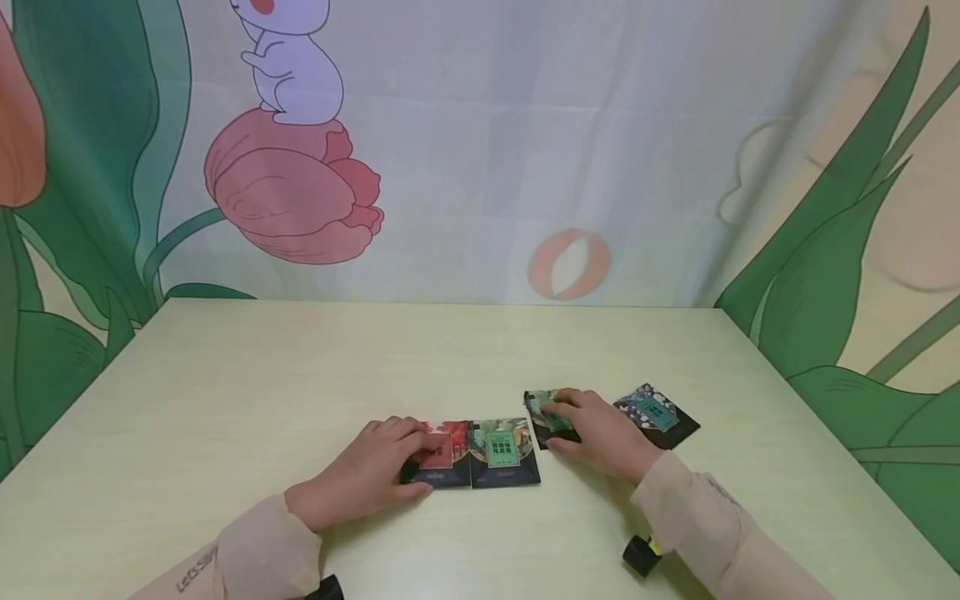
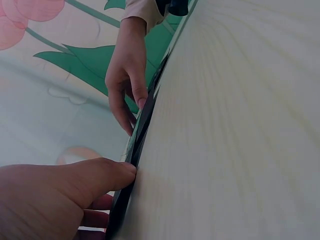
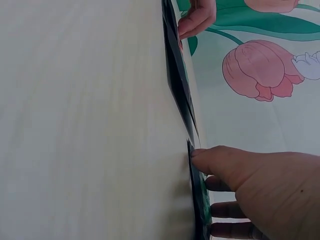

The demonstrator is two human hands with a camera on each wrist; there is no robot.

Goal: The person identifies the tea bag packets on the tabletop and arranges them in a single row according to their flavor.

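Observation:
Two flat tea sachets lie side by side on the table in the head view, a red-and-black one and a green-and-black one. My left hand holds the red one by its left part, thumb at the near edge and fingers over its face. To the right, my right hand grips another green sachet, which sits slightly turned beside the pair and is partly covered by the fingers. In the right wrist view the thumb touches that sachet's near edge. A dark flowered sachet lies beyond the right hand, tilted.
The pale wooden table ends at a far edge against a printed curtain with flowers and leaves. A black wrist device hangs under the right sleeve; another dark piece shows by the left sleeve.

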